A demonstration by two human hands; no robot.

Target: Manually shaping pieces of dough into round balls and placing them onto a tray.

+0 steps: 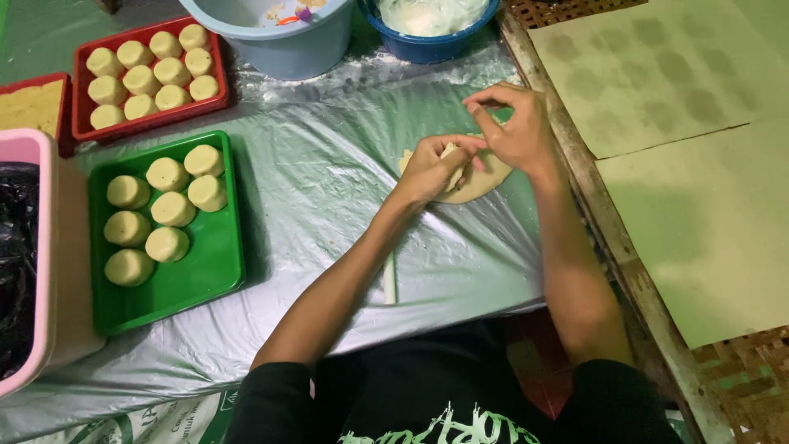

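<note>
Your left hand [434,167] pinches folded dough [472,177] edge; right hand [514,131] just beyond dough, fingers curled, gripping nothing visible; left nearer.

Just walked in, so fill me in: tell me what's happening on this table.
A person is working a flat piece of dough on the plastic sheet. The left hand pinches its folded edge; the right hand pinches beside it. Dough portions sit in a green tray, more in a red tray.

surface: plastic sheet [329,189] covering the floor
nine o'clock: green tray [205,271]; pink tub [33,148]
eleven: red tray [148,119]
twelve: two basins [288,49]
centre: flattened dough [485,181]
</note>
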